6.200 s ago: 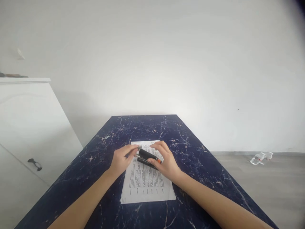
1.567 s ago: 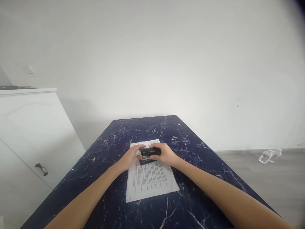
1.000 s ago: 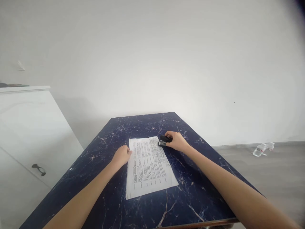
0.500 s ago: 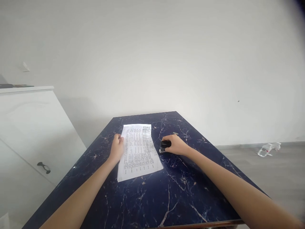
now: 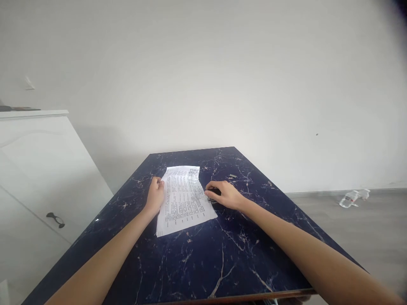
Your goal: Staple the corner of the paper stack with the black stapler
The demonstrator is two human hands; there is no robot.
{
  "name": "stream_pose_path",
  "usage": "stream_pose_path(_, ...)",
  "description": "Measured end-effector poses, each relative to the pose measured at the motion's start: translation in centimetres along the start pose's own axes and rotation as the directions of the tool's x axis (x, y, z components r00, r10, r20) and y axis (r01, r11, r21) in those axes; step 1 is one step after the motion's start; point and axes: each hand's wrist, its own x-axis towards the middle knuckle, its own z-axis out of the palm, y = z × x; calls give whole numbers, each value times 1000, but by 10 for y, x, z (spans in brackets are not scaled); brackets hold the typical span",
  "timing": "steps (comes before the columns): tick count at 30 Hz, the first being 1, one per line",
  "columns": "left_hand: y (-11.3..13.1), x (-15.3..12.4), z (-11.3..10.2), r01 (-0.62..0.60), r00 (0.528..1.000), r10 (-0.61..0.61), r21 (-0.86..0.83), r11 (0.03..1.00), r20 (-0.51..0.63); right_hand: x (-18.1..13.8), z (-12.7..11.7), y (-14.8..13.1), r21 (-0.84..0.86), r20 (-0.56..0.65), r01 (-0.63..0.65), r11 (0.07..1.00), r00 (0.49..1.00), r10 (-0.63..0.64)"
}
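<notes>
Printed paper sheets [image 5: 184,203] lie on the dark blue marbled table, slightly bent across their upper part. My left hand [image 5: 155,195] grips their left edge, thumb on top. At the right edge of the sheets, my right hand [image 5: 224,194] is closed around a small black stapler [image 5: 216,192]. Its front end meets the paper's edge; my fingers hide most of its body, and I cannot tell how far the paper sits in its jaws. A small greenish strip [image 5: 233,176] lies on the table just beyond my right hand.
The marbled table [image 5: 190,271] narrows toward a plain wall. A white cabinet [image 5: 47,169] with a dark handle [image 5: 55,220] stands on the left. Clear plastic bottles [image 5: 352,198] lie on the grey floor to the right.
My right hand has moved left with the stapler, from beside the sheets up to their right edge. My left hand keeps its hold on the paper. The view has shifted slightly.
</notes>
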Motion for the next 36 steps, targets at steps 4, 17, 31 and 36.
stream_pose_path(4, -1, 1, 2, -15, 1000, 15, -61, 998, 9, 4, 11, -4, -140, -41, -85, 986, 996, 79)
stream_pose_path(17, -2, -1, 5, -40, 998, 41, -23, 999, 43, 8, 18, -13, -290, -13, -55, 955, 998, 53)
stream_pose_path(31, 4, -4, 3, -26, 999, 27, -68, 997, 20, 7, 21, -15, -428, 40, -1, 904, 999, 20)
stream_pose_path(36, 0, -2, 5, -62, 998, 63, -51, 997, 7, 7, 23, -14, -482, 38, 17, 876, 999, 2)
